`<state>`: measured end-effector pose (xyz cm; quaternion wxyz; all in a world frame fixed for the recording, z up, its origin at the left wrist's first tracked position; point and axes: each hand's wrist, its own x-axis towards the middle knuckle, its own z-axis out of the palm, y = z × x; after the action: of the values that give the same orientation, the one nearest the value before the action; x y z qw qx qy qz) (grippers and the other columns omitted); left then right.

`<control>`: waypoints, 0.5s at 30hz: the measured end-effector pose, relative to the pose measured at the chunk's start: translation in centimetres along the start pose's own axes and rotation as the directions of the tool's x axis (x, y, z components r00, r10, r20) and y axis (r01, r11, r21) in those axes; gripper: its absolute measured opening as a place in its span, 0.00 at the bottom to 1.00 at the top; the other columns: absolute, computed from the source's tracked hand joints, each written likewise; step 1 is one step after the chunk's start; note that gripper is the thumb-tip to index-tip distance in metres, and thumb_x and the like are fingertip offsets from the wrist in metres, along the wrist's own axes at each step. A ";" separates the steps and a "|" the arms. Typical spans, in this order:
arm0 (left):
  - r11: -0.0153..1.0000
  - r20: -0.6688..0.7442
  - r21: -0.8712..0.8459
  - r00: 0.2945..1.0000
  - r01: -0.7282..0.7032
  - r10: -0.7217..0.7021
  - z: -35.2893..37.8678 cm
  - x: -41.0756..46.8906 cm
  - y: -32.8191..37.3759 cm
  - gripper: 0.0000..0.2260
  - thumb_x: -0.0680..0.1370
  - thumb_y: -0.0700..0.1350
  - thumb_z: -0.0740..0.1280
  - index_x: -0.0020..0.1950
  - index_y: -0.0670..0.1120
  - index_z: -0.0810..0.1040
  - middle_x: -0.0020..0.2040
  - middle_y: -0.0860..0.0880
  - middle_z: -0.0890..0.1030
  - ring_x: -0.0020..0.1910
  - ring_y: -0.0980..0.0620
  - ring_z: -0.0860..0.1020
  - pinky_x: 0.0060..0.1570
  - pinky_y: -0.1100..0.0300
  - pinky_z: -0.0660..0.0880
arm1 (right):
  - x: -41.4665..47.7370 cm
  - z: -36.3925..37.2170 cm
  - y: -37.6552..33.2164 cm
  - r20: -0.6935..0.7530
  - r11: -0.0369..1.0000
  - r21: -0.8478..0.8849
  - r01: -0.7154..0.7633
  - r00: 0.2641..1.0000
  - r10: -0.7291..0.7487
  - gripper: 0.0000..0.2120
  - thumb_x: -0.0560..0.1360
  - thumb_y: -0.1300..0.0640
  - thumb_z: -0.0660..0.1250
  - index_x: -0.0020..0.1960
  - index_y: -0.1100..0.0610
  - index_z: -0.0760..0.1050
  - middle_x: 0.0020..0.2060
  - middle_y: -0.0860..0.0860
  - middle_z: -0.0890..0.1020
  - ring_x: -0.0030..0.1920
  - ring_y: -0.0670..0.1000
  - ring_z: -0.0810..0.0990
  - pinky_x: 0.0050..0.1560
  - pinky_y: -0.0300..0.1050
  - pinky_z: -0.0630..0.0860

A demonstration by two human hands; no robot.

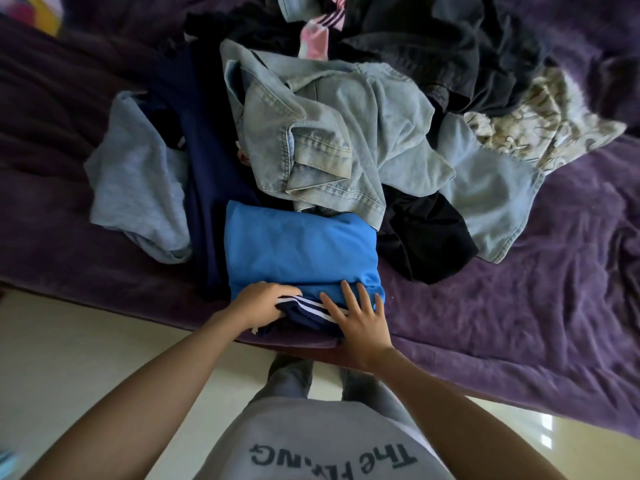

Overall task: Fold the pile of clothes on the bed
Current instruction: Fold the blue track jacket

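Head view. Folded blue shirt (298, 251) on the bed (519, 299), touching the near side of the pile (398, 98), denim (322, 168) overlapping its far edge. Left hand (258, 303) at the end away from the pile, grip clamped on the striped navy hem (308, 308). Right hand (360, 322) beside it, grip apart, fingers flat and spread, pressing the fold. Soft, light, limp, probably a little slick; holds no shape. Best taken under both ends away from the pile, lifted flat so folds stay.

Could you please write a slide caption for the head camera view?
Folding laundry: left hand grips and right hand presses a folded blue garment on the bed, denim clothes piled behind.
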<state>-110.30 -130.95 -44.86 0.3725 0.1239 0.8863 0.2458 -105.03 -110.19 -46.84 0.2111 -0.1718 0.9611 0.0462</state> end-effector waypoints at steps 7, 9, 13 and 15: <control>0.999 0.010 -0.038 1.000 0.002 -0.001 -2.4 -0.5 1.0 0.19 0.74 0.40 0.67 0.62 0.55 0.77 0.59 0.50 0.80 0.57 0.49 0.77 0.53 0.54 0.75 | 1.1 -3.9 2.4 -0.005 0.993 0.084 0.080 0.997 -0.079 0.40 0.33 0.52 0.81 0.46 0.43 0.83 0.31 0.49 0.79 0.25 0.51 0.78 0.21 0.37 0.71; 0.999 -0.008 0.020 1.000 -0.027 0.027 -3.8 -0.8 1.8 0.19 0.74 0.42 0.67 0.63 0.57 0.76 0.61 0.51 0.79 0.59 0.49 0.76 0.53 0.56 0.74 | 0.9 -5.8 3.0 -0.015 0.991 0.072 0.116 0.993 -0.115 0.37 0.34 0.49 0.80 0.45 0.41 0.82 0.30 0.45 0.78 0.24 0.49 0.76 0.19 0.33 0.67; 0.979 -0.044 0.167 0.992 -0.113 0.122 -7.7 -1.4 5.1 0.19 0.75 0.44 0.66 0.65 0.59 0.74 0.62 0.54 0.78 0.60 0.50 0.75 0.51 0.60 0.72 | -0.4 -11.1 5.0 -0.052 0.993 0.061 0.101 0.994 -0.098 0.35 0.37 0.49 0.80 0.45 0.41 0.82 0.31 0.44 0.79 0.26 0.48 0.77 0.18 0.33 0.64; 0.962 -0.064 0.222 0.982 -0.157 0.175 -10.3 -1.4 7.8 0.19 0.75 0.45 0.67 0.64 0.60 0.74 0.63 0.56 0.77 0.61 0.53 0.75 0.55 0.60 0.72 | -1.6 -14.6 6.6 -0.100 0.994 0.052 0.092 0.991 -0.087 0.32 0.51 0.52 0.79 0.55 0.42 0.79 0.41 0.47 0.81 0.38 0.52 0.80 0.26 0.37 0.67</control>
<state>-116.42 -128.40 -33.68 0.2976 0.2272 0.9090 0.1834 -111.63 -105.81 -32.85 0.1705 -0.2107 0.9626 0.0011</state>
